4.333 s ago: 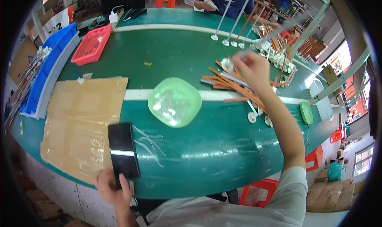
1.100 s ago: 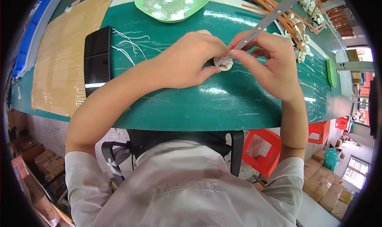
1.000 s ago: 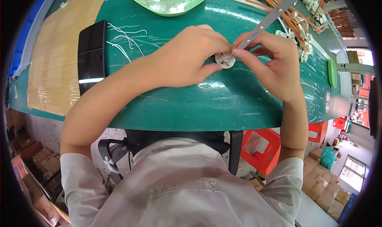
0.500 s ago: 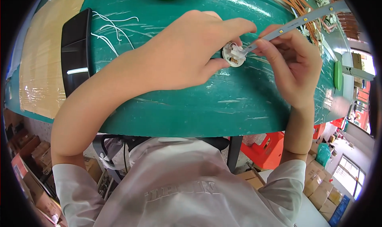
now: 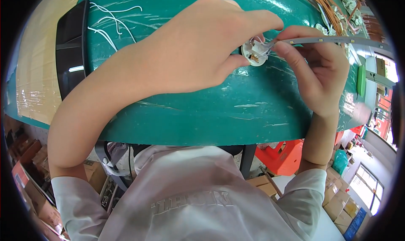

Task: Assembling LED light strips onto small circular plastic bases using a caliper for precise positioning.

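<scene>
Over the green table [image 5: 198, 118], my left hand [image 5: 215, 38] grips a small round white end cap [image 5: 256, 55] by its rim, between thumb and fingers. Thin wires and small brass-coloured parts show inside the cap. My right hand [image 5: 314, 66] is closed, pinching the near end of a narrow LED strip [image 5: 329, 39] between thumb and forefinger, just right of the cap. From there the strip runs off to the right, dotted with small yellow LEDs. Fine wires lie between the strip's end and the cap; how they are joined is too small to tell.
A black tray-like object [image 5: 72, 47] stands at the left, with several loose white wires [image 5: 110, 19] beside it. Brown cardboard [image 5: 40, 68] covers the table's left end. More strips and small white parts [image 5: 348, 4] lie at the far right. A red stool [image 5: 280, 156] stands below the table edge.
Both hands have shifted slightly right with the cap and strip. The LED strip has swung down from a steep slant to nearly level. The green bowl at the top has left the view.
</scene>
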`<state>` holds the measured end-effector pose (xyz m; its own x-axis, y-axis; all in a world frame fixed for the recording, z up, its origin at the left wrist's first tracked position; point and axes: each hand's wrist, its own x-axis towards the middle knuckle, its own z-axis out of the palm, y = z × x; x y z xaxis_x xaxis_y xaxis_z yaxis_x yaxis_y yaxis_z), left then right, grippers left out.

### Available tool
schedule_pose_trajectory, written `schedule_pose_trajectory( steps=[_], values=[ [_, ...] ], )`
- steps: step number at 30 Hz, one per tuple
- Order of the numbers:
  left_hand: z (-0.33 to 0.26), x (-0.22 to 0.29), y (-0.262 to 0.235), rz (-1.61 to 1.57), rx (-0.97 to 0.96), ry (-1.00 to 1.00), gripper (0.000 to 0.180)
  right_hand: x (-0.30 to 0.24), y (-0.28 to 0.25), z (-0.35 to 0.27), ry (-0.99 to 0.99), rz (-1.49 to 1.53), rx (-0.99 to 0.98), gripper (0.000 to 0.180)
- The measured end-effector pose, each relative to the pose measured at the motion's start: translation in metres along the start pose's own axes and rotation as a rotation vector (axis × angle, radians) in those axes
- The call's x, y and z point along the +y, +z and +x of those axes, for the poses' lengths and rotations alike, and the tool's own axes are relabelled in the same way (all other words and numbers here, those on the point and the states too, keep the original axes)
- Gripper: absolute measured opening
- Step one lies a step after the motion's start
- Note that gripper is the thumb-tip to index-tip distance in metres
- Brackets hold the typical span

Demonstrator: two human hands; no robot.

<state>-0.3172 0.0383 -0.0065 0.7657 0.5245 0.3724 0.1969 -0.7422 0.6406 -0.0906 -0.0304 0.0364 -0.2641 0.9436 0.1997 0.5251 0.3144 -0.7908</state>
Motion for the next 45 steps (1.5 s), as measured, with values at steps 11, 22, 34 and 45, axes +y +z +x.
schedule_pose_trajectory(
  steps=[11,22,34,45],
  values=[
    [0.011,0.019,-0.031,-0.128,-0.218,-0.054,0.039,-0.007,0.003,0.005,0.135,-0.015,0.005,0.012],
    [0.012,0.011,-0.014,-0.094,-0.112,0.000,0.040,-0.004,0.003,0.001,0.061,-0.144,0.049,0.007],
    [0.009,0.015,-0.020,-0.094,-0.126,-0.030,0.047,-0.005,0.004,-0.001,0.036,-0.222,0.041,0.007],
    [0.003,0.011,-0.013,-0.034,-0.029,0.029,0.049,-0.003,0.009,-0.007,-0.129,-0.299,0.055,0.007]
  ],
)
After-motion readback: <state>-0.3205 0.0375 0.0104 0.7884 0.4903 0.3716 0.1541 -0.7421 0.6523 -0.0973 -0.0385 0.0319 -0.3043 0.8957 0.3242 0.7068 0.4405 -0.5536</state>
